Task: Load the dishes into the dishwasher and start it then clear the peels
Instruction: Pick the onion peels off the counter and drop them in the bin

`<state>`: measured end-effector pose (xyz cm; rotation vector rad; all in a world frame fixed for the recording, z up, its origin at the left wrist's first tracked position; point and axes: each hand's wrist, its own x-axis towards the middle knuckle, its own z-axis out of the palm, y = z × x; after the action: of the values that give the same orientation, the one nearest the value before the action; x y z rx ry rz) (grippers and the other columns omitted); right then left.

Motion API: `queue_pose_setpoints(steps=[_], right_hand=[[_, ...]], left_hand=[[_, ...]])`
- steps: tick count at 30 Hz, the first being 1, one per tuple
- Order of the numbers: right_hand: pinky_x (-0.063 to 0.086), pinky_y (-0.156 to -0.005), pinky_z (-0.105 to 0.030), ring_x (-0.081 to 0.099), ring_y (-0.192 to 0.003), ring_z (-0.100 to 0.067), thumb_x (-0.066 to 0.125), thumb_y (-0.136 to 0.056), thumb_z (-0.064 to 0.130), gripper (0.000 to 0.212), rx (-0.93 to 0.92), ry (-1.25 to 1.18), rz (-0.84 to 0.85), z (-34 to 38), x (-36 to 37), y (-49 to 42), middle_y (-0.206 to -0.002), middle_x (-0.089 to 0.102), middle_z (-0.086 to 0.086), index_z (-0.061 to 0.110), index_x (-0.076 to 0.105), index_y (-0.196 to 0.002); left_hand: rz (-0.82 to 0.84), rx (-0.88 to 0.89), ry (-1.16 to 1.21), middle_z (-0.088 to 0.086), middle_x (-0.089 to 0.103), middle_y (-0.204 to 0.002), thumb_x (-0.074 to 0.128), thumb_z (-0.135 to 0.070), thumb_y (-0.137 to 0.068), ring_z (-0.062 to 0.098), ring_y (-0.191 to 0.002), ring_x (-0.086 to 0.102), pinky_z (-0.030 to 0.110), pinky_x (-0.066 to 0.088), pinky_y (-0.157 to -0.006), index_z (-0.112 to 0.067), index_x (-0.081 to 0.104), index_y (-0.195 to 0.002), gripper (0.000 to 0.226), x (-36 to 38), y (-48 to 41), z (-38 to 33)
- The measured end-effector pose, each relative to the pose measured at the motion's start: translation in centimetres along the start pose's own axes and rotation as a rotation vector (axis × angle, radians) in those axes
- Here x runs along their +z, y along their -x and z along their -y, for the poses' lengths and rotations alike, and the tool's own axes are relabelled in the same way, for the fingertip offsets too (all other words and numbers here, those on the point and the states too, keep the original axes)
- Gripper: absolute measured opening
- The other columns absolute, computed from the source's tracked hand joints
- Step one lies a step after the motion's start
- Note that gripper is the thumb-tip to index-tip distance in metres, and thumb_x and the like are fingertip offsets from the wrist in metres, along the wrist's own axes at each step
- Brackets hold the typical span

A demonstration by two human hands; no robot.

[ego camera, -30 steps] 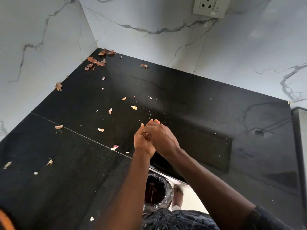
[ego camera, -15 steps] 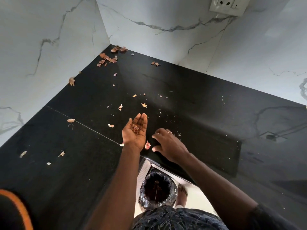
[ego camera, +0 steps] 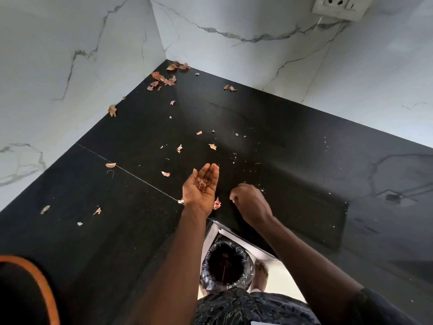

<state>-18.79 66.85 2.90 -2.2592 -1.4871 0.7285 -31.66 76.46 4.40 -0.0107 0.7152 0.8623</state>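
The hands have parted. The left hand (ego camera: 200,191) now lies palm up, fingers relaxed, cradling a small heap of papery reddish-brown peel scraps (ego camera: 202,185) above the glossy black stone countertop (ego camera: 293,148). The right hand (ego camera: 250,200) has gone from spread to curled down at the counter; whether it pinches a scrap, I cannot tell. Gathering is under way, but loose peels (ego camera: 161,77) still litter the corner, and the black-lined round bin (ego camera: 226,266) waits below.
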Motion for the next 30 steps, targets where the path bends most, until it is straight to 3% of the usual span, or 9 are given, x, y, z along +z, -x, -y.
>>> queue_pose_setpoints(steps=[5,10,13,15,20,23,25,28,30], right_hand=[[0.057,-0.074,-0.024,0.067,-0.076,-0.004,0.069,-0.084,0.002,0.024,0.113,-0.142,-0.157,-1.5,-3.1,-1.1,-0.082,0.073,0.008,0.024,0.078,-0.082],[0.055,-0.075,-0.018,0.066,-0.079,0.000,0.072,-0.086,0.006,0.015,-0.040,-0.241,-0.211,1.7,-5.8,-1.4,-0.084,0.072,0.011,0.020,0.077,-0.085],[0.052,-0.072,-0.011,0.066,-0.079,0.003,0.072,-0.086,0.006,0.015,-0.161,-0.240,-0.187,4.3,-5.7,-1.2,-0.086,0.070,0.012,0.020,0.076,-0.084],[0.053,-0.072,-0.013,0.065,-0.078,0.001,0.068,-0.087,0.005,0.019,-0.207,-0.182,-0.149,5.4,-4.9,-1.3,-0.087,0.070,0.010,0.021,0.078,-0.086],[0.055,-0.068,-0.030,0.061,-0.075,-0.009,0.057,-0.098,0.014,0.023,-0.272,0.000,-0.068,6.2,-2.9,-1.0,-0.086,0.065,0.003,0.020,0.075,-0.086],[0.054,-0.070,-0.024,0.062,-0.077,-0.005,0.061,-0.095,0.011,0.018,-0.289,-0.122,-0.137,6.0,-3.5,-0.5,-0.088,0.067,0.007,0.020,0.076,-0.088],[0.053,-0.075,-0.019,0.064,-0.081,-0.004,0.067,-0.090,0.008,0.016,-0.224,-0.169,-0.239,4.5,-4.4,-0.6,-0.091,0.070,0.007,0.020,0.077,-0.093],[0.052,-0.084,-0.028,0.068,-0.091,-0.018,0.068,-0.085,0.007,0.017,0.068,-0.137,-0.344,-0.4,-5.4,-1.4,-0.097,0.074,-0.001,0.018,0.077,-0.093],[0.051,-0.081,-0.033,0.065,-0.093,-0.029,0.065,-0.084,0.007,0.013,0.279,-0.079,-0.339,-4.0,-5.8,-1.2,-0.098,0.070,-0.008,0.013,0.075,-0.090]], left_hand=[[-0.007,-0.017,-0.054,0.027,0.069,-0.114,0.041,-0.026,-0.106,0.035,-0.107,0.070,0.039,0.060,-0.090,0.008,0.066,-0.112,0.042,-0.1,-0.2,0.5],[-0.020,-0.048,-0.092,0.025,0.070,-0.112,0.040,-0.027,-0.107,0.035,-0.111,0.068,0.041,0.053,-0.101,0.007,0.066,-0.112,0.043,0.1,-0.4,1.7],[-0.031,-0.038,-0.154,0.020,0.071,-0.107,0.040,-0.025,-0.106,0.028,-0.099,0.072,0.035,0.057,-0.089,0.003,0.067,-0.111,0.039,0.5,-0.4,2.6],[-0.063,-0.030,-0.186,0.016,0.071,-0.102,0.043,-0.023,-0.106,0.024,-0.091,0.073,0.032,0.059,-0.079,-0.001,0.068,-0.103,0.034,0.7,-0.3,2.9],[-0.016,-0.120,-0.209,0.018,0.070,-0.121,0.036,-0.031,-0.107,0.030,-0.117,0.066,0.041,0.046,-0.107,-0.002,0.068,-0.120,0.045,0.7,0.3,2.5],[-0.040,-0.073,-0.133,0.018,0.073,-0.107,0.039,-0.025,-0.107,0.026,-0.101,0.071,0.034,0.053,-0.100,0.001,0.074,-0.102,0.044,0.2,0.3,2.4],[-0.044,-0.062,-0.072,0.020,0.073,-0.098,0.040,-0.022,-0.106,0.027,-0.092,0.073,0.034,0.060,-0.087,0.005,0.073,-0.096,0.044,0.0,0.2,2.1],[-0.021,-0.066,-0.036,0.026,0.070,-0.108,0.042,-0.023,-0.106,0.035,-0.105,0.070,0.039,0.060,-0.089,0.009,0.067,-0.107,0.041,-0.4,0.3,1.4],[-0.011,-0.059,-0.034,0.027,0.069,-0.113,0.042,-0.023,-0.106,0.036,-0.109,0.069,0.039,0.060,-0.089,0.009,0.065,-0.111,0.040,-0.6,0.4,1.0]])
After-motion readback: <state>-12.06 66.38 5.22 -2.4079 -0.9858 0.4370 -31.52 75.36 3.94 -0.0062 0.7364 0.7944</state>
